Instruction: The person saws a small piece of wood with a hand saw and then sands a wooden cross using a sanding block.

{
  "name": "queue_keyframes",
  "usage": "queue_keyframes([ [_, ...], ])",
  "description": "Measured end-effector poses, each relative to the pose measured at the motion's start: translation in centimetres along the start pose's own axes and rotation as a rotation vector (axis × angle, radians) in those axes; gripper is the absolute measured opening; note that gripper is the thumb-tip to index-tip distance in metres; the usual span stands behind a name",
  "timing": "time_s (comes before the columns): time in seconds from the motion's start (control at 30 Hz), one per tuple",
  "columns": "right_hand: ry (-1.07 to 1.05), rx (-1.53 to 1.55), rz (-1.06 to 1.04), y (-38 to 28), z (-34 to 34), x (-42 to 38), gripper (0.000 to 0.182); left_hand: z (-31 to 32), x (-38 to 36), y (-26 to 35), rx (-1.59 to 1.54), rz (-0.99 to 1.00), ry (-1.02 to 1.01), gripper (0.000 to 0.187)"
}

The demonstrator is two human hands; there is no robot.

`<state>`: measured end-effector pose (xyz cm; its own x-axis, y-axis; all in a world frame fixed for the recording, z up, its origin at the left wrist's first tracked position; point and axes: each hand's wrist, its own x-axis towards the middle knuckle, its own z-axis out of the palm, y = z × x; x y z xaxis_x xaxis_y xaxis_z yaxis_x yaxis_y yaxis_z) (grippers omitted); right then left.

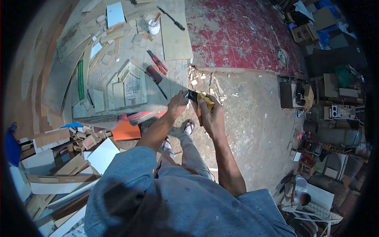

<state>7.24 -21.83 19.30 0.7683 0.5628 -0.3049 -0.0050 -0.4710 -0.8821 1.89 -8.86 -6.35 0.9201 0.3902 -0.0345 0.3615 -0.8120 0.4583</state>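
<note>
My right hand (212, 116) is wrapped around a yellow-handled tool (205, 102) with a dark, flat, blade-like part (193, 96) pointing toward my left hand. My left hand (178, 103) is at the right edge of the workbench (173, 81), fingers bent and pressed together close to the dark end of the tool; what they pinch I cannot make out. On the bench just left of it lie a thin dark stick (161, 90), a dark brown cylinder (154, 74) and a red-and-black hand tool (157, 62). Farther left is a small wooden house-shaped panel (130, 87).
A pale board (175, 37), a black-handled tool (171, 18) and a white tub (154, 27) sit farther back, among wood offcuts. Wood scraps (211, 85) litter the floor beside the bench. Stacked boards (63, 177) fill the lower left. Cluttered equipment (341, 112) lines the right side.
</note>
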Motion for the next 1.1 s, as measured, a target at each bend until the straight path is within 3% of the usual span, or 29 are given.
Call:
queue_keyframes([
  [0.1,-0.010,0.066,-0.026,-1.9,-0.1,-2.8,0.041,3.4,-0.9,-1.3,-0.142,-0.079,0.037,0.029],
  [0.17,0.040,0.069,-0.060,-1.1,0.6,-0.9,0.039,4.6,0.0,-2.5,-0.145,-0.014,0.151,0.042],
  [0.23,0.031,-0.082,-0.042,2.3,1.0,2.2,0.042,2.8,-1.0,-0.7,-0.084,-0.044,0.061,0.035],
  [0.27,0.001,0.001,-0.062,3.5,1.0,3.7,0.041,1.5,-0.6,-0.4,0.071,0.058,0.046,0.030],
  [0.3,-0.002,0.004,-0.086,1.8,0.9,4.1,0.041,0.3,-0.1,-0.5,0.228,0.147,0.026,0.026],
  [0.33,-0.023,0.029,-0.001,-0.6,0.4,2.6,0.040,0.0,-0.6,0.2,0.183,0.083,0.114,0.020],
  [0.37,-0.041,0.051,0.075,-2.8,-0.3,1.6,0.039,-0.8,-0.5,0.6,0.174,0.084,0.111,0.020],
  [0.43,-0.056,0.033,0.003,-4.3,-1.6,0.2,0.040,-1.9,-0.6,1.1,0.206,0.072,0.006,0.020],
  [0.5,-0.041,0.102,0.039,-4.9,-2.2,-0.1,0.040,-1.5,-0.7,0.8,0.197,0.096,0.050,0.019],
  [0.63,-0.034,0.054,-0.031,-2.3,0.3,3.3,0.040,-2.0,-0.7,1.5,0.179,0.050,-0.038,0.029],
  [0.77,-0.076,0.093,0.035,-4.7,-1.8,1.8,0.036,-2.9,-0.5,1.5,0.204,0.031,-0.110,0.032],
  [1.03,-0.126,0.049,-0.024,-2.6,-0.9,4.3,0.031,-2.5,-0.8,1.1,0.175,0.087,0.012,0.030],
  [1.1,-0.099,0.093,-0.020,-2.9,-1.0,3.9,0.032,-2.7,-0.7,1.3,0.175,0.037,-0.080,0.032],
])
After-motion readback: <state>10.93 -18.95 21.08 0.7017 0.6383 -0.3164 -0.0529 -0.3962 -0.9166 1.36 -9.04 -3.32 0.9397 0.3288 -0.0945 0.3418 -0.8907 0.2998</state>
